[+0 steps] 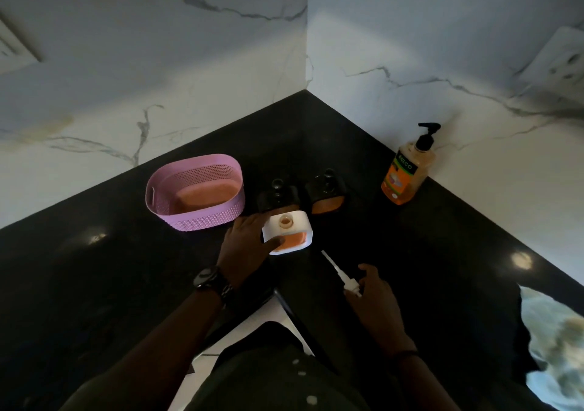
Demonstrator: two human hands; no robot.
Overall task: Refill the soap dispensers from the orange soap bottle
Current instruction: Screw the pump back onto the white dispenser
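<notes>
My left grip reaches forward, palm down, thumb and fingers curled round the dispenser. A watch sits on that wrist. My right grip is nearer to me, forearm angled inward, fingertips pinching the pump head, index finger stretched out.

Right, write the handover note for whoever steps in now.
Left hand grips the white dispenser, upright on the counter, neck open.
Right hand holds its white pump by the head.
Orange soap bottle stands by the right wall, pump on.
Two black dispensers stand behind the white one, pumps on.
Done: white dispenser opened. Left: fill it, refit pump, then the black ones.
</notes>
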